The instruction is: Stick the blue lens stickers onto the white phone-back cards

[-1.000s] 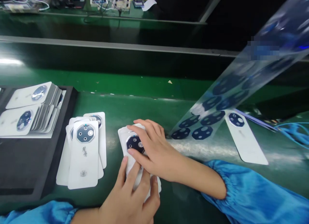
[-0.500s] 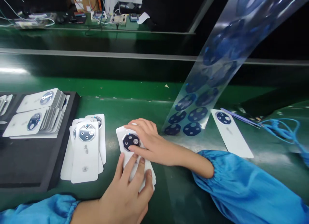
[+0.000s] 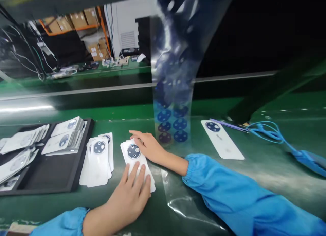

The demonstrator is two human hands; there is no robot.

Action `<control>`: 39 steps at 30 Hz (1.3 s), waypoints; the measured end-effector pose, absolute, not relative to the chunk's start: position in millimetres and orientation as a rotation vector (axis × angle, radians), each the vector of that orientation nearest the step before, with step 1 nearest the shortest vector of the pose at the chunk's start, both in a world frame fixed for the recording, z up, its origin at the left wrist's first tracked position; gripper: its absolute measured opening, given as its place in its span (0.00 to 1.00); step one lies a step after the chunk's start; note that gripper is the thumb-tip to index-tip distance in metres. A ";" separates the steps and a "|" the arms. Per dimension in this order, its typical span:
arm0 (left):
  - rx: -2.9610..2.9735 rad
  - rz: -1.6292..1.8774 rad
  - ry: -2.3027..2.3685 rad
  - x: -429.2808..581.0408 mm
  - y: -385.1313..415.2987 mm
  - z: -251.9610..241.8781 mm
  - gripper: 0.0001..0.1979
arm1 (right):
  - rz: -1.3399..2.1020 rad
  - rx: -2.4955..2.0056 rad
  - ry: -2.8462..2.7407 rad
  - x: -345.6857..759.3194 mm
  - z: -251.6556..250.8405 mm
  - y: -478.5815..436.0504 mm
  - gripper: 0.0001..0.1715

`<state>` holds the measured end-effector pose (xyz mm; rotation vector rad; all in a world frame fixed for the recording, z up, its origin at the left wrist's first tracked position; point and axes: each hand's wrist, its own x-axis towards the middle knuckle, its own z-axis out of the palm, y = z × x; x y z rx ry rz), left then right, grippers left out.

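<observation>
My left hand (image 3: 131, 192) lies flat, fingers spread, on the lower end of a small stack of white phone back covers (image 3: 137, 161) on the green bench. My right hand (image 3: 147, 146) rests at the stack's upper right, fingers curled against the edge beside the round dark camera ring (image 3: 133, 151) of the top cover. Both arms wear blue sleeves. A clear film strip (image 3: 173, 110) carrying dark blue round stickers rises steeply from the bench just right of my right hand.
A second pile of white covers (image 3: 98, 159) lies left of the stack. A black tray (image 3: 61, 175) at far left holds fanned rows of covers. One cover (image 3: 222, 144) lies alone at right, near a blue coiled cord (image 3: 267, 132). A metal rail crosses behind.
The view has tilted upward and pulled back, showing shelves behind. My right fingers slid off the camera ring to the stack's upper right edge. My left hand stays flat on the stack.
</observation>
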<state>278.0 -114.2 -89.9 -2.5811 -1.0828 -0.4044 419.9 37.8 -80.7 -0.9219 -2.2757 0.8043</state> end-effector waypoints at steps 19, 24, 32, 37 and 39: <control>-2.373 -0.522 -1.357 170.7 -146.7 -62.8 0.11 | 0.968 -1.134 -1.710 560.4 -74.1 10.0 0.37; -2.511 -0.808 -1.638 199.2 -151.7 -49.1 0.06 | 0.989 -0.937 -1.747 551.2 -63.8 -9.0 0.33; -2.615 -1.656 -1.927 322.3 -72.8 -40.9 0.35 | 0.830 -0.663 -1.924 544.3 -57.2 -28.6 0.27; -2.711 -1.789 -1.987 322.5 -50.7 -41.4 0.20 | 0.619 -0.599 -2.056 555.7 -55.2 -22.2 0.23; -2.756 -1.808 -1.997 319.4 -53.7 -43.5 0.29 | 0.474 -0.561 -2.097 555.8 -55.7 -22.1 0.24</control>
